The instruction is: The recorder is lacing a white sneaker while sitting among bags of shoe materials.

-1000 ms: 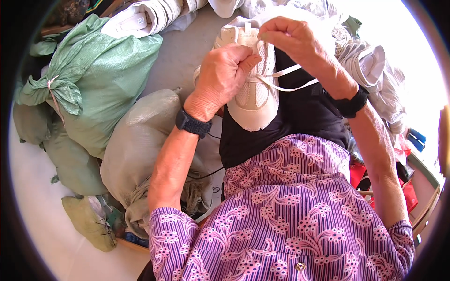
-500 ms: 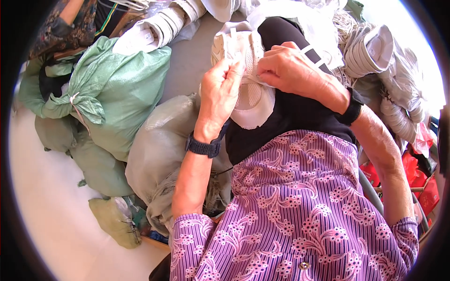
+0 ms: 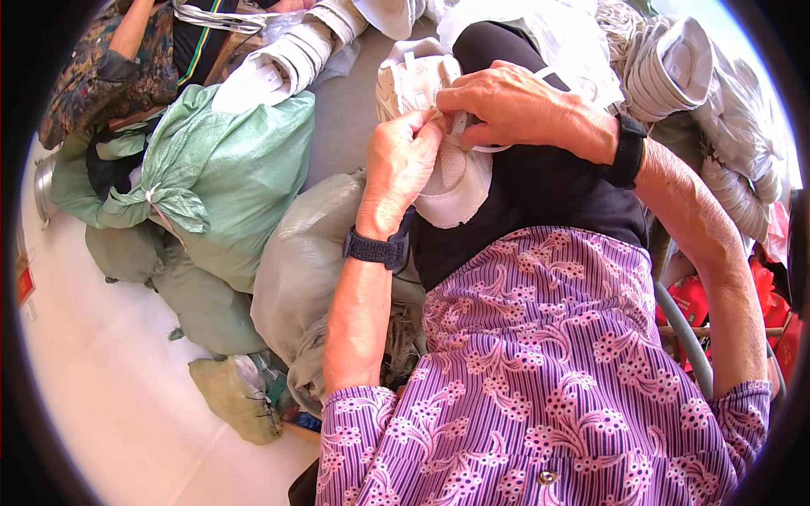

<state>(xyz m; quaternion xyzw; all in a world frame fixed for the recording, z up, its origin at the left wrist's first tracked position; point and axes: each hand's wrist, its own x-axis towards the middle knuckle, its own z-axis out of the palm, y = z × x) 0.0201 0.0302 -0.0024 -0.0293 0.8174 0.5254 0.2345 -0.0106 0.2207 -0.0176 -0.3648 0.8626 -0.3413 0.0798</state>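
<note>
A white shoe upper [image 3: 456, 198] with mesh panels lies against my black-trousered leg, its toe toward me. My left hand [image 3: 398, 164] is closed at its left side, thumb and forefinger pinching the edge by the eyelets. Over the right side, my right hand [image 3: 531, 110] is closed too, its fingertips meeting the left ones at the lacing. A white shoelace [image 3: 496, 149] loops out beneath the right hand, and more of it crosses my leg. The fingers partly hide the eyelets, so exactly where the lace passes cannot be seen.
Stacked white shoe parts [image 3: 675, 72] stand at right, and another stack [image 3: 278, 72] at upper left. Left of me sit a tied green sack [image 3: 245, 160] and a grey sack [image 3: 308, 253]. Another person's arm [image 3: 132, 29] shows at upper left. Red bags [image 3: 692, 299] lie at right.
My right hand has moved left and inward over the lacing, so its fingertips now meet the left hand's. The lace loop under it shows more. The whole view has shifted slightly.
</note>
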